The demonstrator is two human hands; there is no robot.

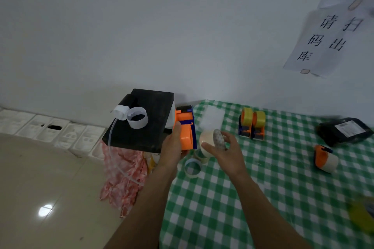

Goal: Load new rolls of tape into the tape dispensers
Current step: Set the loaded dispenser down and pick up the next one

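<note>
My left hand (173, 147) grips an orange and blue tape dispenser (185, 127) above the table's left edge, its spool side facing right. My right hand (224, 153) holds a cream roll of tape (209, 141) just to the right of that dispenser, a small gap between them. Two dispensers with yellow rolls (252, 124) stand side by side further back. Another orange dispenser with a pale roll (324, 158) lies on its side at the right.
The table carries a green checked cloth (232, 198). An empty tape core (192, 168) and another ring lie below my hands. A black box (141, 121) with white rings stands left of the table. A black packet (344, 133) lies at the far right.
</note>
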